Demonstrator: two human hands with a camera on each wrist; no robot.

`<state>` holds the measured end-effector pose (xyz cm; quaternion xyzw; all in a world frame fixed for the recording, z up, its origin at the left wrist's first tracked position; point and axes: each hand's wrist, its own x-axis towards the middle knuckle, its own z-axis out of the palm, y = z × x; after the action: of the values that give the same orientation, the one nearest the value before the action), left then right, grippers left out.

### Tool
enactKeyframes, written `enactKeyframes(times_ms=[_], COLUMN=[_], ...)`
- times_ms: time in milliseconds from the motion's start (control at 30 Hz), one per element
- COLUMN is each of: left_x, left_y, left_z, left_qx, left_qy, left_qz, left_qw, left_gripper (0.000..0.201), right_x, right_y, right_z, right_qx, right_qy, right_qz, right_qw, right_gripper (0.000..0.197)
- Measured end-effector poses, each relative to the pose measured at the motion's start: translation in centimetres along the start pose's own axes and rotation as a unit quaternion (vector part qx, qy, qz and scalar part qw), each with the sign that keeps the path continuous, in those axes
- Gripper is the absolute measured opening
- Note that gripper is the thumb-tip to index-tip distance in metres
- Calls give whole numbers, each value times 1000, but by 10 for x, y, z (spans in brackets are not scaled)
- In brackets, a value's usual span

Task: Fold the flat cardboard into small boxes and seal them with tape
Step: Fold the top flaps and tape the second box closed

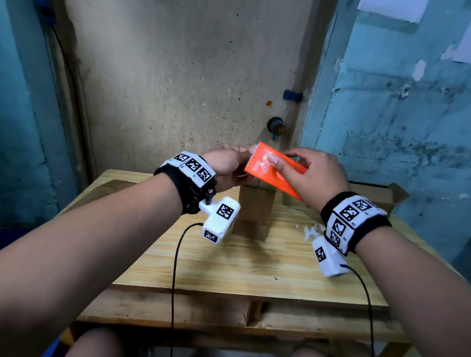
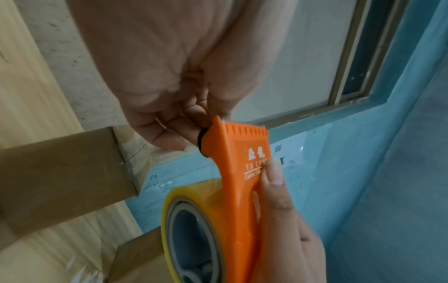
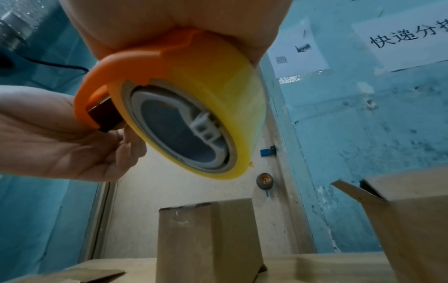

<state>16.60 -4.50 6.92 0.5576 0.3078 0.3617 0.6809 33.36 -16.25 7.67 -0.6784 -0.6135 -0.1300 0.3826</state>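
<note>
An orange tape dispenser point(image 1: 271, 169) with a yellowish clear tape roll point(image 3: 194, 114) is held up above the table. My right hand point(image 1: 304, 172) grips its body, the index finger lying along the top point(image 2: 274, 176). My left hand point(image 1: 239, 161) pinches at the serrated front end, fingers curled under the cutter point(image 2: 174, 130); whether a tape end lies between them does not show. A small brown cardboard box point(image 1: 254, 207) stands upright on the table right below the hands, untouched, its top flaps closed point(image 3: 206, 239).
The wooden table point(image 1: 246, 269) carries a second cardboard box point(image 1: 376, 194) with raised flaps at the back right. A flat cardboard piece point(image 3: 84, 275) lies at the left. White scraps point(image 1: 311, 231) lie near my right wrist. A door and blue walls stand close behind.
</note>
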Motion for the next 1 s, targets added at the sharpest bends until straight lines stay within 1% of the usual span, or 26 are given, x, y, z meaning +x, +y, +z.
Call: enactKeyframes(times_ms=[67,100,233,333,400,467,567,633,700,767,833,933,1000], left_x=[1,0,7,13,19,21,18,19,20,18,15,13,11], left_y=[-2,-2,-1,2,4,6,4,0,-1,-2,-3,-6,-7], left_z=[1,2,3,-13,-28,-38,-38,-37,-41,-42,-42,-42,-42], left_qx=[-11,-17,-13,-46,-60,-66,-69,-61,-52,-38,-22,-26,-20], left_qy=[6,10,23,61,81,87,75,92,108,96,78,65,53], left_qz=[3,4,10,-4,-7,-11,-22,-16,-20,-45,-59,-40,-28], left_qw=[1000,1000,1000,997,995,994,995,994,993,994,995,997,998], left_gripper=[17,16,26,21,19,18,15,16,21,24,13,9,8], right_x=[1,1,3,4,3,3,3,2,0,-1,-2,-3,-6], right_y=[2,3,3,10,13,12,9,9,9,9,9,9,8], right_z=[-2,-1,1,0,0,1,4,4,3,2,-1,-3,-5], right_qx=[-4,-2,6,0,16,25,28,23,-3,-40,-59,-68,-68], right_qy=[-8,-11,-13,-19,-19,-21,-20,-18,-23,-30,-37,-33,-33], right_qz=[-1,1,18,32,41,46,53,53,37,12,-4,-16,-16], right_qw=[1000,1000,1000,999,999,998,998,998,999,999,998,997,997], right_gripper=[71,72,75,75,77,73,70,69,66,65,69,72,68])
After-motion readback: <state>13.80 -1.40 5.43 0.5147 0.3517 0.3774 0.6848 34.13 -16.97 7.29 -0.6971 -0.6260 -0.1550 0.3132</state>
